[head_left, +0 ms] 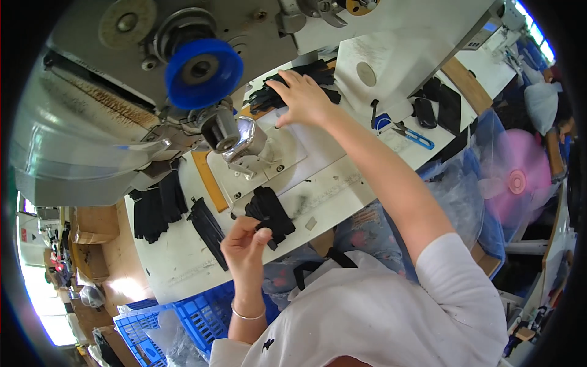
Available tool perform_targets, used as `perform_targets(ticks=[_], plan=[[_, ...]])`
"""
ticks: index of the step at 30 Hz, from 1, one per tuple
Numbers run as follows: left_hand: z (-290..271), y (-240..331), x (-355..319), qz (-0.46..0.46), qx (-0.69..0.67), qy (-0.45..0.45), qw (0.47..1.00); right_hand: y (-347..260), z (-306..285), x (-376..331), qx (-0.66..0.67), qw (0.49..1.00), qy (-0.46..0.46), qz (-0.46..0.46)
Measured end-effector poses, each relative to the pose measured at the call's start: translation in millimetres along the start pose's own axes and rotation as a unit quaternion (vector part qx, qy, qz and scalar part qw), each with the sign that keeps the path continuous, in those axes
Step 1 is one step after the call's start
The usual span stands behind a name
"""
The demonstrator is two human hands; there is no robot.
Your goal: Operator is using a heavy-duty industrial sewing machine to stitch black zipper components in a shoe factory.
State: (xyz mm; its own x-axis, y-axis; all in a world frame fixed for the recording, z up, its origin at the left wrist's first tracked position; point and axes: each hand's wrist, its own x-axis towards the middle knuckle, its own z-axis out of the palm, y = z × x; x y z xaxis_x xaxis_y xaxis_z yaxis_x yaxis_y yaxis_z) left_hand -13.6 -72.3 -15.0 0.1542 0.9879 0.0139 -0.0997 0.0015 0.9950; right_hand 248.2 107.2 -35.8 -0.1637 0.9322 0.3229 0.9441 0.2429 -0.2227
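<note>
My left hand is closed, thumb and fingertips drawn together, at the near edge of a small stack of black fabric strips. What sits between those fingertips, if anything, is too small to make out. Reaching across the table, my right hand has its fingers spread over a loose heap of black strips behind the machine's work plate. To the left of the sewing machine's metal plate lies a long black bundle, with another black bundle farther left.
The machine head with a blue handwheel hangs over the left and middle. At right lie blue-handled snips, a black computer mouse and a black phone-like slab. A blue crate stands below; a pink fan is far right.
</note>
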Motion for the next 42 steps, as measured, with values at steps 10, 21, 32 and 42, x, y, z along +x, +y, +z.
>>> perform_targets(ticks=[10, 21, 32, 42], plan=[[-26.8, -13.2, -15.4, -0.054, -0.082, 0.061, 0.993, -25.9, 30.0, -30.0, -0.135, 0.980, 0.105, 0.098], [-27.3, -6.3, -31.1, -0.089, -0.101, -0.107, 0.985, -50.9, -49.8, -128.2, 0.039, 0.992, 0.099, 0.074], [13.7, -15.4, -29.4, -0.145, -0.044, -0.143, 0.978, 28.7, -34.5, -225.5, 0.026, 0.975, 0.115, 0.186], [32.7, -22.6, -19.7, 0.076, 0.168, -0.077, 0.980, -113.7, -47.9, -222.5, 0.449, 0.876, -0.087, 0.152]])
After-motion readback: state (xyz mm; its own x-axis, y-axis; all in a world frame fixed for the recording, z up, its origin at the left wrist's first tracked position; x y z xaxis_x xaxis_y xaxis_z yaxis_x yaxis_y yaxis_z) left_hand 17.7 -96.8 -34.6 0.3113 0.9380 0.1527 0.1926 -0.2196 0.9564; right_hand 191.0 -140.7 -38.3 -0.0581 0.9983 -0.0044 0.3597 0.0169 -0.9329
